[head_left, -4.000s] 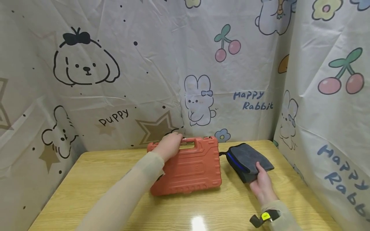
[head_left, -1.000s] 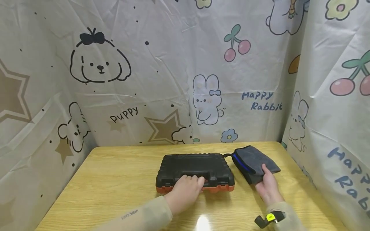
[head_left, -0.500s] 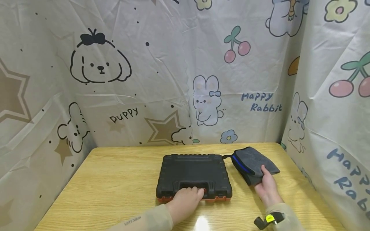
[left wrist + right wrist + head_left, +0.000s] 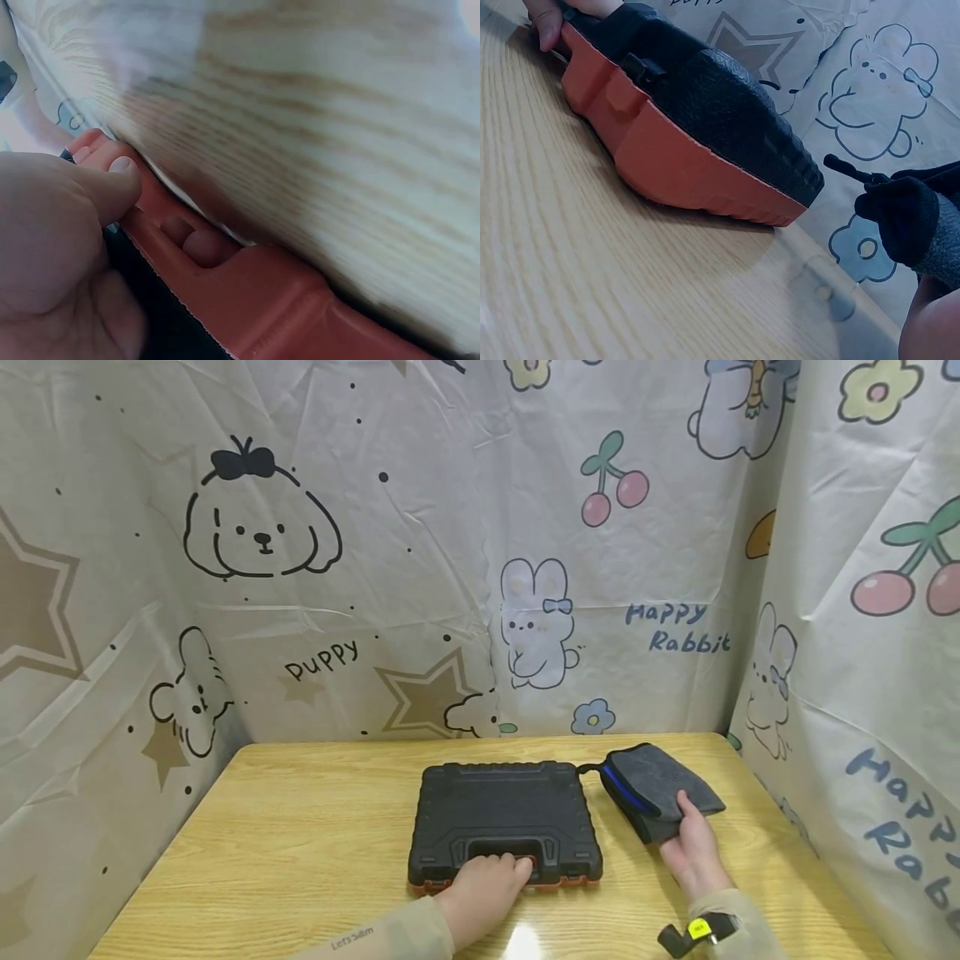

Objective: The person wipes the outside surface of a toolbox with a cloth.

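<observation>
A hard plastic tool case (image 4: 502, 806), black lid up over an orange base, lies low at the middle of the table with its handle side toward me. My left hand (image 4: 487, 893) grips the handle; in the left wrist view the thumb lies along the orange handle (image 4: 150, 206) and fingertips show through its opening. To the right, my right hand (image 4: 696, 852) holds a dark grey fabric pouch (image 4: 667, 781) with a blue stripe and black edging, thumb on top and the other fingers hidden beneath. The pouch's strap loop (image 4: 847, 169) points toward the case's far right corner.
The wood-grain table (image 4: 300, 827) runs back to a patterned cloth curtain (image 4: 420, 568), which also hangs along both sides. A black device with a yellow label (image 4: 699, 929) is strapped at the right wrist.
The case, earlier tipped up with its orange side showing, has come down black lid up, handle toward me, lowering slightly in the last second. The right hand keeps holding the pouch.
</observation>
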Demonstrator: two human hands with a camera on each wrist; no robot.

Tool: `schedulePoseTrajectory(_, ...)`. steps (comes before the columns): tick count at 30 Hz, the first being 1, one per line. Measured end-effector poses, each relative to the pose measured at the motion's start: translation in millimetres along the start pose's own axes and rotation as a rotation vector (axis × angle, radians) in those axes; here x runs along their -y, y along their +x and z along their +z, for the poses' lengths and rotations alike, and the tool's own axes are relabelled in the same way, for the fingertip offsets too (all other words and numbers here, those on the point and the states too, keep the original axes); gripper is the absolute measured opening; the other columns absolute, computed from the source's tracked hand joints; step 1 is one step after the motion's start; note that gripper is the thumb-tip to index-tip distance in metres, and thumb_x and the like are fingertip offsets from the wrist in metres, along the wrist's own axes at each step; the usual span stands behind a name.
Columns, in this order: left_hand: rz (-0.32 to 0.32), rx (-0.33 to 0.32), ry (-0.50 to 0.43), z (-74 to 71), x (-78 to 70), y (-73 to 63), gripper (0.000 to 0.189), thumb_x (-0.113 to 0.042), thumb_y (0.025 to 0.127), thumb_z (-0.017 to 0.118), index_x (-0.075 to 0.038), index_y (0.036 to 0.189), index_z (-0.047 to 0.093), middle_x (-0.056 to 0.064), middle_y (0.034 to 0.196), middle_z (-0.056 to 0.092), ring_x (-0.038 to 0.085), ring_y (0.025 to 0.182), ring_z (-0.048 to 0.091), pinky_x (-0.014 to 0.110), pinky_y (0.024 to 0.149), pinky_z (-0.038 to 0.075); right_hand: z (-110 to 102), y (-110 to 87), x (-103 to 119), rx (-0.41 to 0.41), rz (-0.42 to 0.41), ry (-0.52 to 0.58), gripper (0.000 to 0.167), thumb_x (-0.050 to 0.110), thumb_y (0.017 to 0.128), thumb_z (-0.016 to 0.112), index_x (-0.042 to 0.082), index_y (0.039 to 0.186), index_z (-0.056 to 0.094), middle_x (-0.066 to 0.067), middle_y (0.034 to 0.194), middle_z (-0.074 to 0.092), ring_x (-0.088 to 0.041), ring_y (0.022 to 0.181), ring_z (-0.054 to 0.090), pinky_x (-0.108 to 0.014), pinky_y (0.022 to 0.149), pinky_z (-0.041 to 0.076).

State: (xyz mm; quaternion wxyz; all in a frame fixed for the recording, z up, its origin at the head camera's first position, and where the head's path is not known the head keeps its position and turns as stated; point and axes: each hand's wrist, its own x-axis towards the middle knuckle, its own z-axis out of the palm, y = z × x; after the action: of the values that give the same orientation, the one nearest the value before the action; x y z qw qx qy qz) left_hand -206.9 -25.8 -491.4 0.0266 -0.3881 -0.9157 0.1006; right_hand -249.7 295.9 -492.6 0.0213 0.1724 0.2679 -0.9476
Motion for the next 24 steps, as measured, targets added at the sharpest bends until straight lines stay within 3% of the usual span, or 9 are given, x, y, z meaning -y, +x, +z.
schedulePoseTrajectory(7,-0.010,0.001,-0.006,1.2,-1.7,0.5,0.008,-0.026,0.106,0.057,-0.019,0.110,0.055,-0.003,0.080,0.058,0.009,0.066,0.058,0.023,0.057,0.049,-1.3,0.2,0.7,-0.013,0.005,0.016,0.066,0.038,0.110,0.036,0.040,0.164,-0.001,0.026,0.168,0.011,0.006,0.153,0.017,-0.013,0.111,0.039)
schedulePoseTrajectory(14,-0.019,0.049,-0.061,-4.2,0.8,0.7,0.016,-0.029,0.106,0.059,-0.018,0.115,0.056,-0.003,0.085,0.060,0.010,0.070,0.060,0.023,0.060,0.052,-2.3,1.4,1.0,-0.007,0.001,0.020,0.066,0.037,0.110,0.035,0.038,0.165,-0.002,0.024,0.170,0.008,0.007,0.153,0.015,-0.012,0.109,0.042)
schedulePoseTrajectory(17,-0.057,0.075,-0.214,-12.1,4.8,-1.6,0.023,-0.035,0.104,0.062,-0.015,0.116,0.061,-0.002,0.089,0.061,0.010,0.076,0.062,0.024,0.066,0.055,-2.2,1.7,0.6,-0.013,-0.004,0.017,0.066,0.037,0.110,0.035,0.038,0.165,-0.002,0.025,0.170,0.008,0.007,0.153,0.015,-0.013,0.115,0.034)
schedulePoseTrajectory(20,-0.118,0.068,-0.440,-23.0,11.2,-6.5,0.023,-0.037,0.103,0.063,-0.014,0.108,0.063,-0.004,0.089,0.058,0.009,0.077,0.059,0.025,0.067,0.053,-1.8,1.7,0.5,-0.014,-0.017,-0.003,0.066,0.037,0.111,0.034,0.037,0.165,-0.004,0.026,0.170,0.007,0.006,0.154,0.013,-0.013,0.120,0.025)
schedulePoseTrajectory(24,-0.196,-0.028,-0.692,-40.1,24.9,-15.8,0.014,-0.030,0.103,0.064,-0.018,0.096,0.061,-0.008,0.088,0.054,0.006,0.074,0.052,0.026,0.065,0.048,-1.3,2.4,0.9,-0.012,-0.027,-0.021,0.067,0.038,0.111,0.034,0.036,0.165,-0.005,0.025,0.170,0.006,0.006,0.154,0.013,-0.014,0.122,0.022)
